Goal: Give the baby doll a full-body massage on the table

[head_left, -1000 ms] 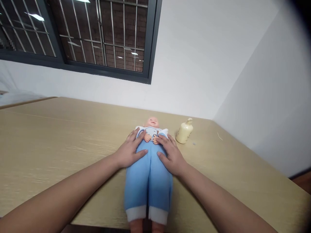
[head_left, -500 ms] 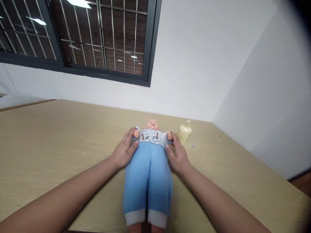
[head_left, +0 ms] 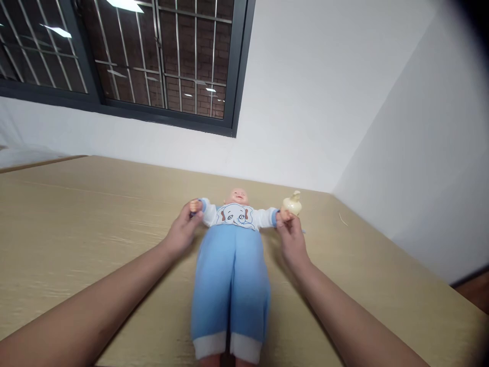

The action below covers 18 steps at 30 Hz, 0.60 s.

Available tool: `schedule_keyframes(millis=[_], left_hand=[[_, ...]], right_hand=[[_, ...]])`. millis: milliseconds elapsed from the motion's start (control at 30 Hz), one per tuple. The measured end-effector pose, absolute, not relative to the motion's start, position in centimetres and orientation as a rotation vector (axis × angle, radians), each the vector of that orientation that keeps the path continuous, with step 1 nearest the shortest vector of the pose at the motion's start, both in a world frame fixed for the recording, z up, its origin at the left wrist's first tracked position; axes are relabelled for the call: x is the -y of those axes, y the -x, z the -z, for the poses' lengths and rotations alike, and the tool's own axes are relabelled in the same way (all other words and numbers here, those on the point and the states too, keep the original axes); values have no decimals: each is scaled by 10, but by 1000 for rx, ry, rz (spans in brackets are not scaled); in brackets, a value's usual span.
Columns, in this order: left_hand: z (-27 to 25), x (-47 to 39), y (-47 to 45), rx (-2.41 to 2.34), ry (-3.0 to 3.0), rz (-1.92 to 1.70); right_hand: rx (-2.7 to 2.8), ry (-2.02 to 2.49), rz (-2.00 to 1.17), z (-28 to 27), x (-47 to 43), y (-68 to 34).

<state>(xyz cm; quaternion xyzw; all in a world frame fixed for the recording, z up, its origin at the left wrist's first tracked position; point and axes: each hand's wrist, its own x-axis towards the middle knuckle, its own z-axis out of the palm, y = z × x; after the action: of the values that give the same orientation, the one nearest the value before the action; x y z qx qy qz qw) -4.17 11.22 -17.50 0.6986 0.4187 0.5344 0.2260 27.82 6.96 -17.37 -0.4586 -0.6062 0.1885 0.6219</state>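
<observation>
A baby doll [head_left: 231, 275] lies on its back on the wooden table, its head toward the wall and its feet toward me. It wears blue trousers with white cuffs and a white top with an elephant print [head_left: 235, 216]. My left hand [head_left: 183, 229] is closed round the doll's hand on the left side. On the right side, my right hand [head_left: 294, 239] pinches the doll's other hand. Both doll arms are stretched out sideways. Just behind my right hand stands a cream pump bottle [head_left: 292, 203], its lower part hidden.
The pale wooden table [head_left: 95, 219] runs up to a white wall [head_left: 298, 102] at the back. A thin pale strand [head_left: 343, 219] lies on the right of the table. A barred window [head_left: 160, 61] with a dark frame is at the upper left.
My hands have moved apart, drawing the doll's arms outward from beside its chest to a spread position. My right hand now covers part of the bottle.
</observation>
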Motion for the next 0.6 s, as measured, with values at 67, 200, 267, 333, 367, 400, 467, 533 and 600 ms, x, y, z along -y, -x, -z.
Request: schedule_keyframes(millis=[67, 200, 267, 333, 367, 400, 467, 533, 600], left_hand=[[167, -96, 35, -1094, -2097, -1299], [162, -78, 21, -1122, -2491, -1011], [162, -76, 15, -1184, -2606, -917], [162, -76, 11, -1233, -2651, -873], [161, -76, 9, -1243, -2662, -860], [160, -76, 8, -1246, -2673, -851], [157, -75, 8, -1247, -2695, -826], [156, -75, 8, -1254, -2712, -798], [155, -74, 8, -1261, -2711, -786]], right_hand=[[1640, 1055, -330, 169, -58, -268], [1993, 1129, -167, 167, -45, -252], [2071, 1128, -132, 168, -45, -246], [2120, 1128, -114, 169, -46, -243], [2136, 1134, -112, 169, -46, -241], [2148, 1142, -113, 168, -47, -241], [2168, 1158, -121, 166, -47, -240], [2185, 1170, -127, 164, -47, -241], [2200, 1176, -132, 163, -47, -241]])
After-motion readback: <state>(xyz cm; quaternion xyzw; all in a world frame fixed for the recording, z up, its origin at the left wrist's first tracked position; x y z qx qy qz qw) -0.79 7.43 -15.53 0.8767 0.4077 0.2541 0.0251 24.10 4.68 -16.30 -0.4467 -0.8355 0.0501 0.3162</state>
